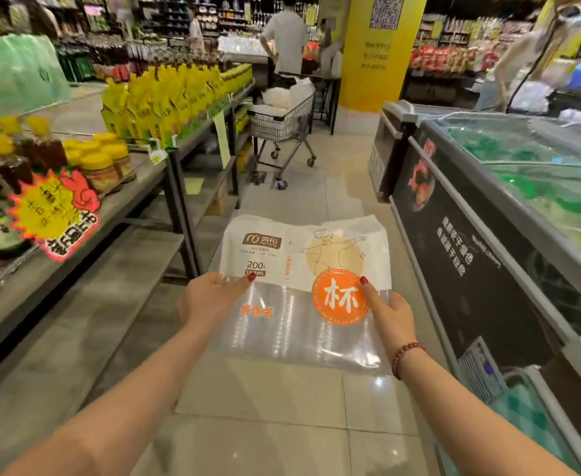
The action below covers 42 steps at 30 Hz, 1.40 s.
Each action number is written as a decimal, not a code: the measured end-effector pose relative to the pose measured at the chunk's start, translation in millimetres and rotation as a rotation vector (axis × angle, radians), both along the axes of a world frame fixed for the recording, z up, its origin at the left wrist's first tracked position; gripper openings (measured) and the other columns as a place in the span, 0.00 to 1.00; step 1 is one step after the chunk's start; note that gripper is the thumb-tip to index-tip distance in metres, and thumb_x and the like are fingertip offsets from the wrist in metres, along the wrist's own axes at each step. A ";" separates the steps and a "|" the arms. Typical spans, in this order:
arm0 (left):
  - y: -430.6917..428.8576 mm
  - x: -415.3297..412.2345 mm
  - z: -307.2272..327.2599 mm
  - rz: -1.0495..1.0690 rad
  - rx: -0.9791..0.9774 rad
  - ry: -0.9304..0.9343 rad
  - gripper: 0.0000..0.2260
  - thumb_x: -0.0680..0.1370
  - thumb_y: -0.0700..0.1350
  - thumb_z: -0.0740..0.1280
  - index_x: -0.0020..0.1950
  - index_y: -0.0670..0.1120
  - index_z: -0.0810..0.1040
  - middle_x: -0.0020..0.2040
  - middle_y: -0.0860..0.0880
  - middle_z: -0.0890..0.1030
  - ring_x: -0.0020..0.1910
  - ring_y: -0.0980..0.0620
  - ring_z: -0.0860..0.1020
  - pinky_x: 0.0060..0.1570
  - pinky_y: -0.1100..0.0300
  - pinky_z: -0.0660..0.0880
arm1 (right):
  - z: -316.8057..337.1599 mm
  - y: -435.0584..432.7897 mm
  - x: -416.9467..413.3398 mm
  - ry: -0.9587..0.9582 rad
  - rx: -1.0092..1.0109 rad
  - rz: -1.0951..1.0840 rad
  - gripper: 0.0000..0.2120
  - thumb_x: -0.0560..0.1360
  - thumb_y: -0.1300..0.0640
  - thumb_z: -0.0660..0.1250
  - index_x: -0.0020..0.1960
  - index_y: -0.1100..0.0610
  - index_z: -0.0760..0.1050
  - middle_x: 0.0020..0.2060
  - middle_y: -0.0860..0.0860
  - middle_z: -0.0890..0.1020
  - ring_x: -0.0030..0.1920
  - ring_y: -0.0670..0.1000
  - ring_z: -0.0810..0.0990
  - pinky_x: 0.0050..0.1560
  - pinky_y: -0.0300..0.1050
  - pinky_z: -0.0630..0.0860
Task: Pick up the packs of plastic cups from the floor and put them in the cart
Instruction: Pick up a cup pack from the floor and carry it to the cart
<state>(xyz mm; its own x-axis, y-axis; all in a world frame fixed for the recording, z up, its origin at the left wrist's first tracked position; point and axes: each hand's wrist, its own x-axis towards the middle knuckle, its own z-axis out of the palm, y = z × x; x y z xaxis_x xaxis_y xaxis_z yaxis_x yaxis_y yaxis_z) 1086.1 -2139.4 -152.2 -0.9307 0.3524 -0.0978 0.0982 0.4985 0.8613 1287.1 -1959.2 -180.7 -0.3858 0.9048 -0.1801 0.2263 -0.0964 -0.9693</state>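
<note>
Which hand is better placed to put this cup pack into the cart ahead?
Left, slightly: the cart stands ahead toward the shelf side, nearer the left hand. The right hand grips the pack too and should probably help.

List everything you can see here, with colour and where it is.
pack of plastic cups: one, white and clear, centre, held up
cart: one, grey wire, ahead in aisle
bottles: several, yellow-capped, left shelf
pouches: many, yellow, left shelf beyond
sale sign: one, yellow-red, left shelf edge
freezer: one nearby, black, glass-topped, right
pillar: one, yellow, behind cart
person: one clear, white top, beyond cart
left hand: one, gripping pack's left side
right hand: one, gripping pack's right side
</note>
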 end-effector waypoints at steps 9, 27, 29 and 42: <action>137.3 -145.5 -0.2 -0.004 -0.020 0.022 0.27 0.65 0.68 0.71 0.41 0.42 0.79 0.37 0.47 0.83 0.38 0.45 0.82 0.43 0.50 0.78 | 2.2 139.0 -140.1 0.000 0.008 0.004 0.29 0.66 0.31 0.70 0.54 0.54 0.78 0.51 0.50 0.83 0.52 0.51 0.81 0.54 0.50 0.76; 424.3 -404.8 16.7 0.091 -0.053 0.041 0.17 0.71 0.63 0.71 0.42 0.50 0.80 0.37 0.54 0.81 0.36 0.56 0.78 0.31 0.62 0.67 | 8.3 444.8 -428.7 -0.009 0.044 0.102 0.22 0.74 0.37 0.67 0.57 0.53 0.73 0.54 0.51 0.79 0.54 0.53 0.78 0.54 0.49 0.72; 451.8 -435.7 13.7 0.079 -0.058 0.055 0.18 0.71 0.64 0.70 0.39 0.50 0.78 0.36 0.54 0.80 0.34 0.55 0.78 0.31 0.61 0.66 | 7.0 471.6 -459.3 -0.015 0.051 0.091 0.23 0.74 0.37 0.67 0.57 0.54 0.74 0.53 0.51 0.80 0.53 0.52 0.78 0.53 0.49 0.74; 632.8 -674.0 11.7 0.018 -0.019 0.051 0.19 0.71 0.63 0.71 0.41 0.48 0.80 0.37 0.53 0.82 0.36 0.54 0.79 0.34 0.60 0.71 | 14.4 644.8 -684.5 -0.067 0.075 0.039 0.25 0.71 0.34 0.68 0.53 0.54 0.76 0.51 0.51 0.83 0.52 0.53 0.81 0.58 0.56 0.77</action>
<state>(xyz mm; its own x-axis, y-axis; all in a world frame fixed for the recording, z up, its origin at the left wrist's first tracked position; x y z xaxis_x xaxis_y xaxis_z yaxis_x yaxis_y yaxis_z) 412.2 -1506.6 -140.5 -0.9409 0.3340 -0.0569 0.1322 0.5166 0.8460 602.7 -1314.4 -166.3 -0.4101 0.9014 -0.1389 0.2928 -0.0142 -0.9561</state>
